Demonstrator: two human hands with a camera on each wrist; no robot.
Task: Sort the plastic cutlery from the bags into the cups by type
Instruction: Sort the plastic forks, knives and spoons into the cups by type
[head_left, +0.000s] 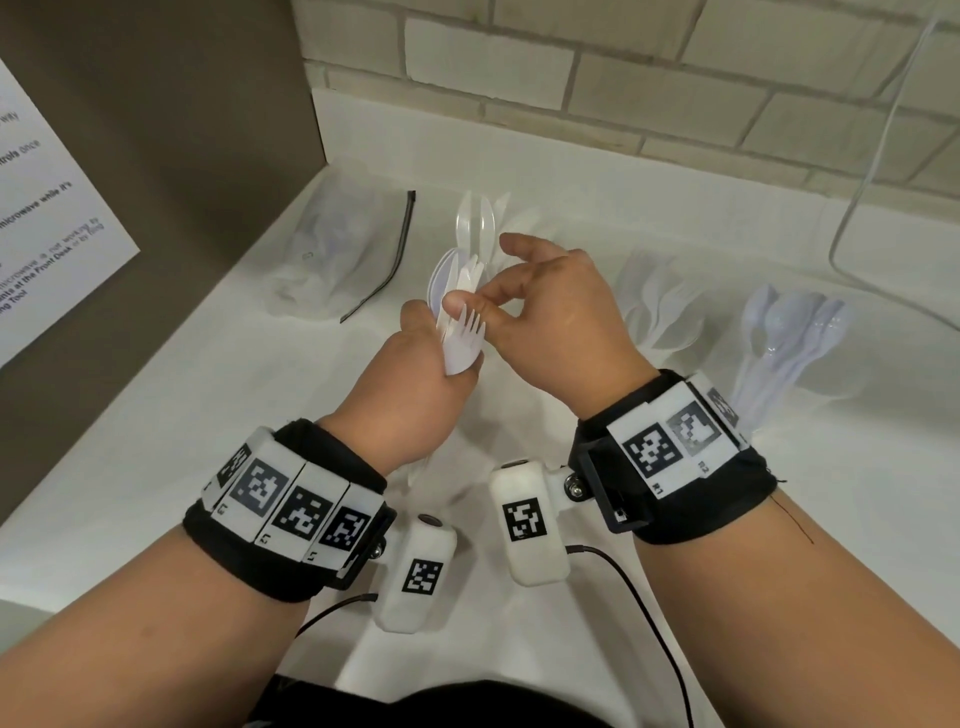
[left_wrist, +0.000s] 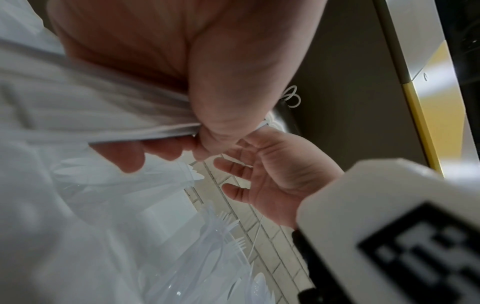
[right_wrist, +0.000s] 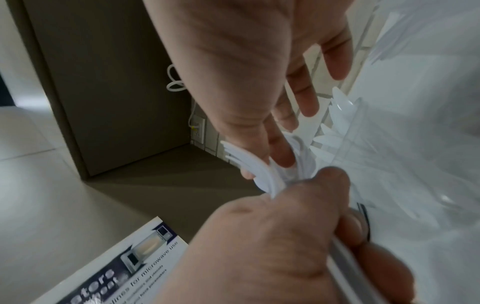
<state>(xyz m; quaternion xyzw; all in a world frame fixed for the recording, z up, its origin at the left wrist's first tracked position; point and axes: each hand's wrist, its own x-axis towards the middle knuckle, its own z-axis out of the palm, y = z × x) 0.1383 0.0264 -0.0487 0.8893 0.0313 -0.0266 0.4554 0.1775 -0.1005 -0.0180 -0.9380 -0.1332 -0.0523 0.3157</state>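
My left hand (head_left: 415, 374) grips a bundle of white plastic cutlery (head_left: 457, 291) by the handles, with spoon, knife and fork heads fanned upward. My right hand (head_left: 498, 299) comes in from the right and pinches a fork (head_left: 470, 325) in that bundle between thumb and index finger; the right wrist view shows the fork (right_wrist: 249, 162) in the same pinch. Behind the hands stands a clear cup of knives (head_left: 480, 223). To the right are a cup of forks (head_left: 662, 317) and a cup of spoons (head_left: 795, 338). A clear bag (head_left: 332, 254) lies at the back left.
The white counter (head_left: 156, 415) ends at a brown side panel (head_left: 156, 130) on the left, which bears a paper notice (head_left: 47, 234). A tiled wall (head_left: 623, 78) runs along the back. A thin white cable (head_left: 857, 208) loops down at the right.
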